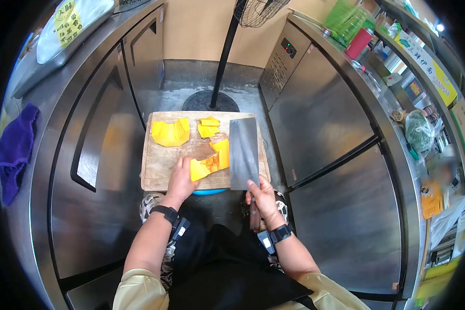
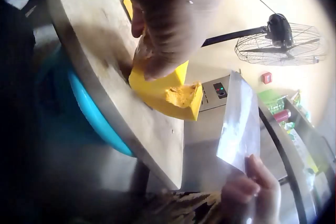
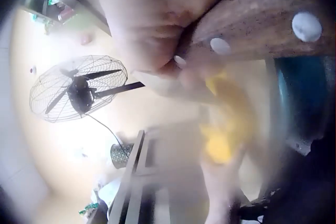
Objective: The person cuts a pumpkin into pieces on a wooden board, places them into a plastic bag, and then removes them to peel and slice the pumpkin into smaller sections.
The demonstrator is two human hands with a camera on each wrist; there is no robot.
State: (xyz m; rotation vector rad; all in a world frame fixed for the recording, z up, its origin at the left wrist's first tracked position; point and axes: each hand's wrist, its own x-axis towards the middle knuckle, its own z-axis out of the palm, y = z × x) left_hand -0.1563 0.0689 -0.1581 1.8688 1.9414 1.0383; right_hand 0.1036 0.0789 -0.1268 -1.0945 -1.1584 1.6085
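My left hand (image 1: 181,180) grips a curved piece of pumpkin (image 1: 210,161) with orange pulp on its inner side, on a wooden cutting board (image 1: 157,164). In the left wrist view the thumb lies against the yellow flesh of this pumpkin piece (image 2: 157,90). My right hand (image 1: 264,199) grips the cleaver (image 1: 244,152), with its broad blade over the board's right side, beside the pumpkin. The wooden handle (image 3: 247,22) with its rivets shows close up in the right wrist view. Farther back on the board lie a large pumpkin piece (image 1: 170,133) and several smaller chunks (image 1: 208,127).
The board sits over a blue tub (image 2: 92,108) between my knees. Steel cabinets (image 1: 336,124) stand on both sides. Behind the board is the round base (image 1: 204,101) of a standing fan. A purple cloth (image 1: 16,150) lies on the left counter.
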